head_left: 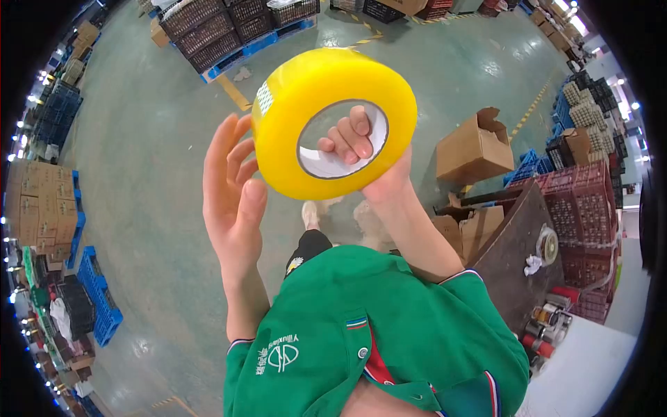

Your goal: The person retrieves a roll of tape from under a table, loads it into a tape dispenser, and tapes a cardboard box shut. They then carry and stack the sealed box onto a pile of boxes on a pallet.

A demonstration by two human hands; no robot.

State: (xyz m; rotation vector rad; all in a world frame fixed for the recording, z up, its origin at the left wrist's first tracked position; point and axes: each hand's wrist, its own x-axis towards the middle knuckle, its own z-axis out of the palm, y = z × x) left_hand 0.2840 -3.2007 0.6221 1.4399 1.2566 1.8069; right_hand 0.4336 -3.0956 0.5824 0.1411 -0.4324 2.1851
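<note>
A big yellow roll of tape (333, 69) is up in the air, in front of the chest of the person, above the floor (160, 181). It stands tilted, so that its flat side and its hole look to the camera. On its outer band, at the left, there is a pale label with a small pattern (265, 99).

The right hand (390, 178) holds this roll: its fingers pass through the hole and bend over the white inner ring, while the palm is behind the lower right part of the rim. The left hand (235, 212) is wide, with the thumb away from the fingers, just beside the left rim. Whether its fingertips touch the roll, I cannot tell.

The person wears a green shirt (340, 288) with a white print. At the right, an open cardboard box (462, 153) is on the floor, near the far edge of a dark tabletop (501, 267). On this tabletop, close to its right edge, lie a smaller roll (549, 244) and, touching it or nearly, a crumpled white piece (533, 265). Dark red crates (578, 208) stand beyond that same edge. At the left side of the floor are a blue pallet (102, 299) and stacked cartons (47, 215).
</note>
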